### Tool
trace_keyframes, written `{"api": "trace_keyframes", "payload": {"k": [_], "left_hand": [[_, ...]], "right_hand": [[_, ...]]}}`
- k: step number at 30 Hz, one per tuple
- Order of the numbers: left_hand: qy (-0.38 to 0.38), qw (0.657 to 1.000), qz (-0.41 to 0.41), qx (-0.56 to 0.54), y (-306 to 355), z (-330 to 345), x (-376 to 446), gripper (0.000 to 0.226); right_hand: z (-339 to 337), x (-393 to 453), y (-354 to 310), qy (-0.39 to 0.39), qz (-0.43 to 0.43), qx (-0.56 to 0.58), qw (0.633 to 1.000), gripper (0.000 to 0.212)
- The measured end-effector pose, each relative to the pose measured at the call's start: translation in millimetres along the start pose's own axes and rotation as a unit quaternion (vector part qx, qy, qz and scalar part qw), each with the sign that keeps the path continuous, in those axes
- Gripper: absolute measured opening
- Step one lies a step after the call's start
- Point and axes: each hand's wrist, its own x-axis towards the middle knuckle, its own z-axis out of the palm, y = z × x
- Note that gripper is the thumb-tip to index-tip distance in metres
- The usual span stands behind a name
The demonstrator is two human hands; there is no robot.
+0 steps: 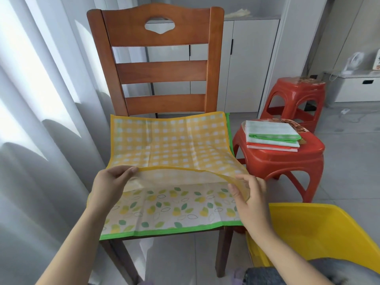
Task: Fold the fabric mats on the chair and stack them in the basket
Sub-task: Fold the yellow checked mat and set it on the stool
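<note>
Head view: person's 2 bare hands lift the near edge of a yellow checked mat (170,140) off a wooden chair (156,38).
Left hand (112,182): fingers pinch the mat's near-left corner.
Right hand (249,194): fingers pinch the near-right corner.
Under it: leaf-print mat (164,210) w/ green border, flat on the seat.
Basket (320,229): yellow, low right, just beside the chair.
Red stool (287,159): carries 3 or so folded mats (273,134), not in the basket.
Risk: thin mat sags in the middle; uneven pull could skew the fold, or drag the leaf mat off the seat.
Writing: none legible.
</note>
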Motion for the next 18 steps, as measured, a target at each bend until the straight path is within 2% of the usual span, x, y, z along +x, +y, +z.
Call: {"api": "trace_keyframes", "payload": {"k": [4, 9, 10, 16, 18], "left_hand": [[0.005, 1.0, -0.001, -0.026, 0, -1, 0, 0.011], [0.012, 0.999, -0.005, -0.038, -1, -3, 1, 0.011], [0.01, 0.999, -0.006, -0.039, -1, -4, 1, 0.011], [-0.003, 1.0, -0.011, -0.028, -5, -9, 5, 0.007], [-0.01, 1.0, -0.011, -0.024, -5, -9, 5, 0.008]], "right_hand": [[7, -2, 3, 0.032, -0.022, 0.004, 0.999, 0.041], [3, 6, 8, 0.043, -0.07, -0.002, 0.997, 0.018], [0, 10, 8, 0.033, -0.077, -0.003, 0.996, 0.013], [-29, 34, 7, -0.069, -0.084, 0.091, 0.99, 0.016], [-37, 39, 7, -0.094, -0.067, 0.112, 0.987, 0.024]]}}
